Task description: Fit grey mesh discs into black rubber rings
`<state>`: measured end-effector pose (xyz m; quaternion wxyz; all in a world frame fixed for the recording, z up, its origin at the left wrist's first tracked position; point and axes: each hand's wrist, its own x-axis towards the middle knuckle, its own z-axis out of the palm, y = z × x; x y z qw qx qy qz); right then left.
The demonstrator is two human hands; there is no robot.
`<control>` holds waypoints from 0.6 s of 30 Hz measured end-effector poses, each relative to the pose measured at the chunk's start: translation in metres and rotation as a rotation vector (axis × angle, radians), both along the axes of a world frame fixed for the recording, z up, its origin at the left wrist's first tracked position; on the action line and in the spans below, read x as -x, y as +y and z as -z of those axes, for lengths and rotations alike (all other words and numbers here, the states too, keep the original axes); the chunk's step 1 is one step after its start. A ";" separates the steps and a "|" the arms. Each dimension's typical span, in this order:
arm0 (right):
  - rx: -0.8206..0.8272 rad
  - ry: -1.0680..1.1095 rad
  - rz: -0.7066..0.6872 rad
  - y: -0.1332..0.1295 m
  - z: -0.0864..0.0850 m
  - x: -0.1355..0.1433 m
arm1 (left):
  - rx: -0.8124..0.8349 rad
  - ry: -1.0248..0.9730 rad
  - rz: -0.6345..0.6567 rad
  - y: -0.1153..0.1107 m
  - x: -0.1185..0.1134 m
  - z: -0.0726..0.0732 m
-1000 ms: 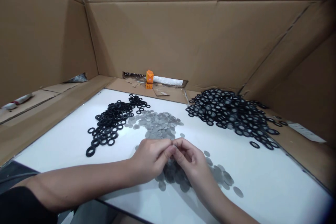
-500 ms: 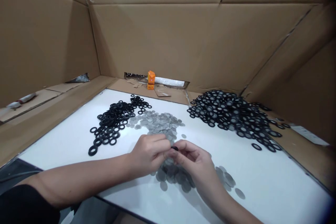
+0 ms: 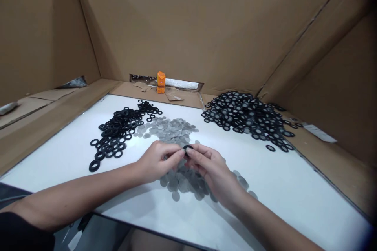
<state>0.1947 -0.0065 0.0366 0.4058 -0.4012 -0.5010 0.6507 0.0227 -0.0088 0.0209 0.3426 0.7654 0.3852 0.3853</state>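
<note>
A black rubber ring [image 3: 187, 147] is pinched between my two hands above the middle of the white board. My left hand [image 3: 160, 160] grips its left side with closed fingers, and my right hand [image 3: 210, 166] grips its right side the same way. Whether a disc sits inside the ring I cannot tell. Below and behind the hands lie loose grey mesh-like discs [image 3: 172, 128], partly hidden by the fingers. To the left is a heap of black rings [image 3: 118, 125] with open centres. At the back right rises a larger pile of black rings with grey centres [image 3: 247, 115].
Cardboard walls [image 3: 176, 27] enclose the white board [image 3: 141, 211] at the back and sides. Two small orange boxes [image 3: 160, 80] are stacked by a slot in the cardboard. A white paper slip [image 3: 319, 132] lies on the right ledge.
The camera view has shifted, so the scene sits further left and slightly higher. Both hands still hold the ring, which now shows more of its face between the fingertips.
</note>
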 end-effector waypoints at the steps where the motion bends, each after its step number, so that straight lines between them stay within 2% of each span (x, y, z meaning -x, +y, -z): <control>1: 0.010 0.014 -0.004 -0.001 0.000 0.000 | 0.039 -0.028 -0.005 0.000 -0.001 0.001; 7: -0.038 -0.066 -0.020 0.003 0.008 -0.004 | 0.155 -0.064 -0.008 0.003 0.001 0.006; 10: -0.073 -0.134 -0.016 0.007 0.011 -0.006 | 0.143 -0.016 -0.001 0.006 0.004 0.007; 14: -0.071 -0.144 -0.030 0.009 0.013 -0.005 | 0.080 0.035 -0.093 0.008 0.006 0.006; 18: -0.120 -0.192 0.016 0.007 0.012 -0.003 | 0.102 -0.002 -0.010 0.008 0.004 0.006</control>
